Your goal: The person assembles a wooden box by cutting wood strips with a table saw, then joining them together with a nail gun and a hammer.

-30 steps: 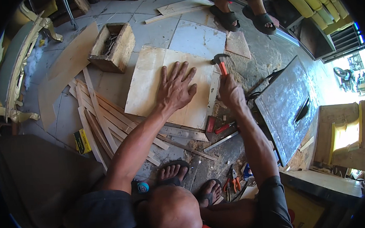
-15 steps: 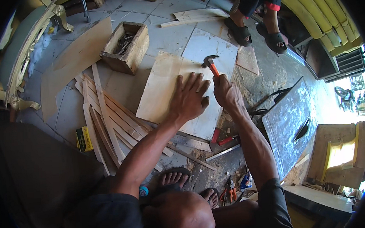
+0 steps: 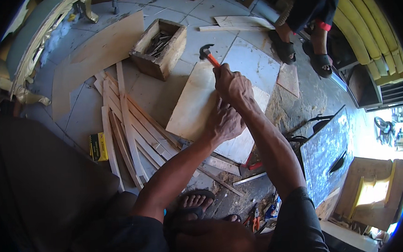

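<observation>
My right hand (image 3: pixel 233 84) is closed round the orange handle of a claw hammer (image 3: pixel 213 60). Its dark head is over the far corner of a pale plywood sheet (image 3: pixel 186 106) on the floor. Beneath my right wrist, my left hand (image 3: pixel 226 120) rests on that sheet; its fingers are mostly hidden, so I cannot tell how they are bent. A whitish board (image 3: pixel 243 58) lies on the far side of the sheet.
Left of the sheet lie several wood strips (image 3: pixel 127 121) and a yellow-black box (image 3: pixel 98 147). A wooden box of metal pieces (image 3: pixel 174 51) stands beyond. Pliers (image 3: pixel 255 219) lie near my feet. Another person's sandalled foot (image 3: pixel 283 47) is at far right, above a scuffed panel (image 3: pixel 325 150).
My right hand has brought the hammer leftward, across my left hand, toward the sheet's far corner. The left hand's spread fingers have gone from sight. The whole view has shifted slightly.
</observation>
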Motion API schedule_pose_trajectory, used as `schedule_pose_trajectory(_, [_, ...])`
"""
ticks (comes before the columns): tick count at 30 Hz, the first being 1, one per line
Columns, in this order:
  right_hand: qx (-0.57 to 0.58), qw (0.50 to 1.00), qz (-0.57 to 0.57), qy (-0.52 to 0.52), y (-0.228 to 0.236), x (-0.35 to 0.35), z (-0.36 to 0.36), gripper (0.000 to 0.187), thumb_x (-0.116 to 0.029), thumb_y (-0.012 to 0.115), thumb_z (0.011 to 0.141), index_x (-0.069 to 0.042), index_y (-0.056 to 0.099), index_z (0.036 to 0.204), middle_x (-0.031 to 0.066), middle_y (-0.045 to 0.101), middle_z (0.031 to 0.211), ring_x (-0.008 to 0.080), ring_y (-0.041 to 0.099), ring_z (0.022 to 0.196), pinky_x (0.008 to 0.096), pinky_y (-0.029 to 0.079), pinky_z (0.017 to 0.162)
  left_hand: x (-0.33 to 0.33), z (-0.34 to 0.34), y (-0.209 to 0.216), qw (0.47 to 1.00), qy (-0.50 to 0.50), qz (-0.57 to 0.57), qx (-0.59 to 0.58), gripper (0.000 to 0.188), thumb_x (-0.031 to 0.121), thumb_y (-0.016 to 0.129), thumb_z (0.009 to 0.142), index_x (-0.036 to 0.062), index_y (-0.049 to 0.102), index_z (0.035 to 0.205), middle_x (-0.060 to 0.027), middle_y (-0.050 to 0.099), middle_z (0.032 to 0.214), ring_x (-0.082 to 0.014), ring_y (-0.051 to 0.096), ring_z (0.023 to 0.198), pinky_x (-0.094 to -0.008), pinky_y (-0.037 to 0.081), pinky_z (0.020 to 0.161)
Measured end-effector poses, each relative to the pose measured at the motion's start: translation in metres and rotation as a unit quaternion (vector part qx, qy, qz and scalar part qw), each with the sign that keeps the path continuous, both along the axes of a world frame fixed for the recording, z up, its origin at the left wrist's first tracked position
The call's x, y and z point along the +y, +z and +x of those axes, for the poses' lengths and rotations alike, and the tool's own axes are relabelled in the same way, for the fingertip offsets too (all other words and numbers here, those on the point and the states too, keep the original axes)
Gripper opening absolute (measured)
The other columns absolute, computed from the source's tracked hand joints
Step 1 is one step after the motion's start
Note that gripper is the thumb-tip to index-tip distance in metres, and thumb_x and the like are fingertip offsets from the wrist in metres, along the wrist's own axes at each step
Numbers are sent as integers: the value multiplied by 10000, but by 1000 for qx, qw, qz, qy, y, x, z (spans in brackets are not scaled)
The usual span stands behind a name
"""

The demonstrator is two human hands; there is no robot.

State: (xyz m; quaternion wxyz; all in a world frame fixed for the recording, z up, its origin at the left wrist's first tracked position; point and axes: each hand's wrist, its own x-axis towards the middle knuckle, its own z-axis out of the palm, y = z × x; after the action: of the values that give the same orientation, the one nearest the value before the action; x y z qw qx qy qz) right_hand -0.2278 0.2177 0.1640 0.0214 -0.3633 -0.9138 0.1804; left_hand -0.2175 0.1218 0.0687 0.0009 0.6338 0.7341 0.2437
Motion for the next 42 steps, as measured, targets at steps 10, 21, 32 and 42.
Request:
schedule_pose_trajectory(10, [121,992,-6,-25,32,-60,74,347,-408,518,1057,-63,509,1014,261,627,627,506,650,617,590,493,551,1,-30,16,985,-35,49,-161,359,179,684,864,-14,650,1164,-256,640,1056,-415,584,1077,-511,437,1013])
schedule_pose_trajectory(21, [61,996,-57,16,-13,-155,238,246,-286,582,1034,-62,491,992,181,607,567,416,642,505,526,471,436,-46,-91,13,991,-21,-99,88,575,547,481,1025,355,431,1565,-39,284,1693,-286,209,1572,-682,186,1205])
schedule_pose_trajectory(32, [33,997,-61,16,-24,-156,256,267,-317,577,1035,-66,487,1015,223,626,606,462,654,587,562,497,514,-45,-92,18,987,-38,-110,112,549,479,478,1041,339,430,1570,-32,281,1697,-281,228,1567,-625,255,1181])
schedule_pose_trajectory(42, [12,994,-108,13,-8,-164,238,276,-335,533,1047,-66,474,1046,228,654,640,483,664,618,597,486,525,-44,-91,19,985,-44,-123,113,557,489,453,1042,343,407,1578,-30,286,1695,-271,211,1572,-596,232,1203])
